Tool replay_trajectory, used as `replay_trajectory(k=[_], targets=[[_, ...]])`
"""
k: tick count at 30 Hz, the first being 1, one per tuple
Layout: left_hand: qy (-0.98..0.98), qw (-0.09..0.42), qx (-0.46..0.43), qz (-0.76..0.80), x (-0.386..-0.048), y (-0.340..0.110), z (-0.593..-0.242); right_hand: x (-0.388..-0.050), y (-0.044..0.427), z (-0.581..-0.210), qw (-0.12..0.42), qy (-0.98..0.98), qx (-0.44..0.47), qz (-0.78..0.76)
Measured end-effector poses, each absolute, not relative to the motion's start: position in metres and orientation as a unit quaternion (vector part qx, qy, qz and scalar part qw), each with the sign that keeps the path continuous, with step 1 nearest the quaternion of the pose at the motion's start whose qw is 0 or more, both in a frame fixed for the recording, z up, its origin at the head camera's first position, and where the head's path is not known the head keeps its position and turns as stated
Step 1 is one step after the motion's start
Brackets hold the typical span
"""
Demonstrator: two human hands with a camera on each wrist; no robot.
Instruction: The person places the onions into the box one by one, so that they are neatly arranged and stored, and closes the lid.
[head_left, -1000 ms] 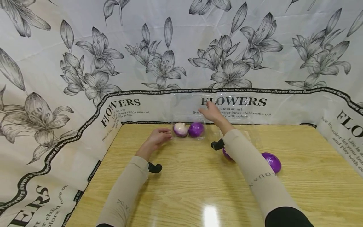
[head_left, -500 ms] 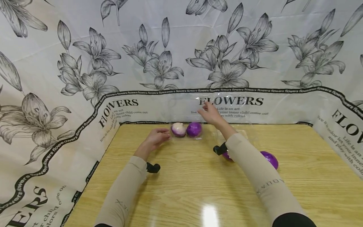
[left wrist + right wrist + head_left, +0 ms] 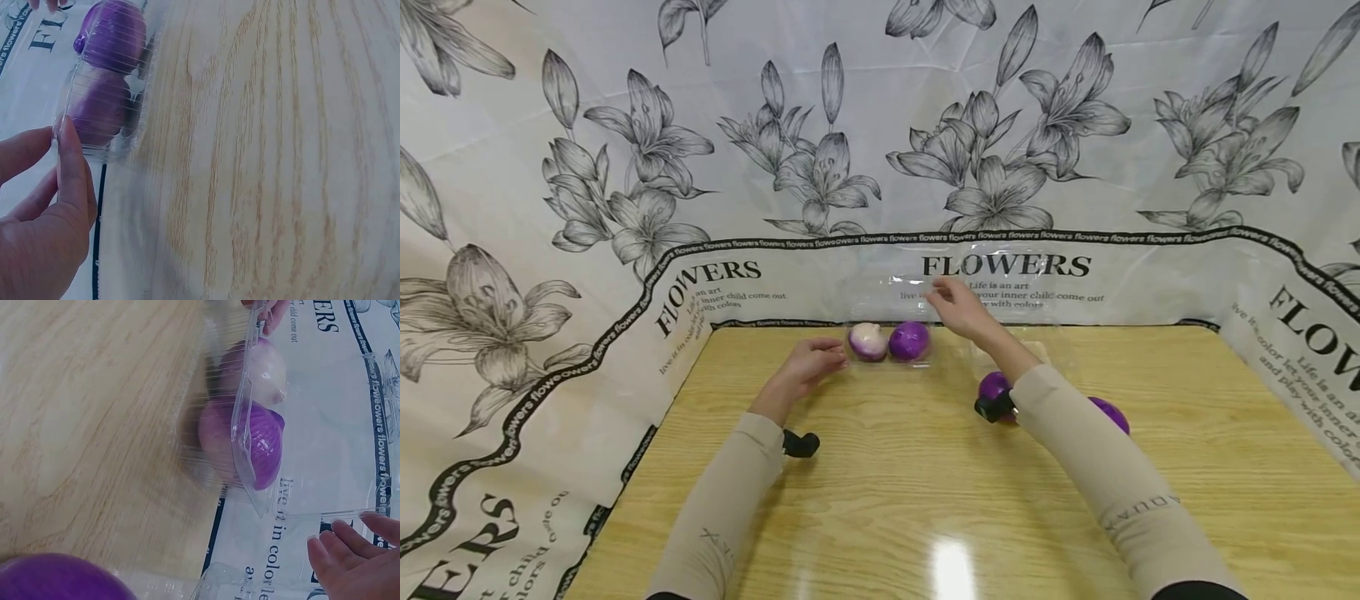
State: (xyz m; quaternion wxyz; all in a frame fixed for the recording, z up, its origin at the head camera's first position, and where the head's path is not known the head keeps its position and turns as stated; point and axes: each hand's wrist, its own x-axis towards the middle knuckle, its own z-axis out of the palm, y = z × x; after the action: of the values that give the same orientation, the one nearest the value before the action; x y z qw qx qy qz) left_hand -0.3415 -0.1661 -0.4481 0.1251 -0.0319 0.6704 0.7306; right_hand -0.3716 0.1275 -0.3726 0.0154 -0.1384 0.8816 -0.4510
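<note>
At the back of the table, a clear plastic box (image 3: pixel 94 149) stands with its lid (image 3: pixel 325 444) raised toward the cloth. Inside it are a white-and-purple onion (image 3: pixel 868 342) and a purple onion (image 3: pixel 909 341), side by side. My left hand (image 3: pixel 808 367) pinches the box rim at its left end between thumb and finger, as the left wrist view shows. Beside the lid's edge, my right hand (image 3: pixel 359 559) has its fingers extended; whether they touch the lid I cannot tell.
Behind my right forearm stands another clear plastic box (image 3: pixel 1060 354). A purple onion (image 3: pixel 992 386) lies near it, partly hidden by the wrist camera; another purple onion (image 3: pixel 1111 413) lies further right. The flower-printed cloth (image 3: pixel 820 292) borders the wooden table (image 3: pixel 880 483).
The whole scene has shifted slightly left in the head view. My right forearm has swung a little to the right, uncovering more of the nearer loose onion. My left hand stays at the box.
</note>
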Motion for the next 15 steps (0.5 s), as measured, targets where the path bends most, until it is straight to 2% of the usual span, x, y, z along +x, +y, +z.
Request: replay_trajectory(k=[15], targets=[[0.665, 0.126, -0.034, 0.735, -0.341, -0.166, -0.448, -0.356, 0.138, -0.377, 0.043, 0.887, -0.142, -0.437]])
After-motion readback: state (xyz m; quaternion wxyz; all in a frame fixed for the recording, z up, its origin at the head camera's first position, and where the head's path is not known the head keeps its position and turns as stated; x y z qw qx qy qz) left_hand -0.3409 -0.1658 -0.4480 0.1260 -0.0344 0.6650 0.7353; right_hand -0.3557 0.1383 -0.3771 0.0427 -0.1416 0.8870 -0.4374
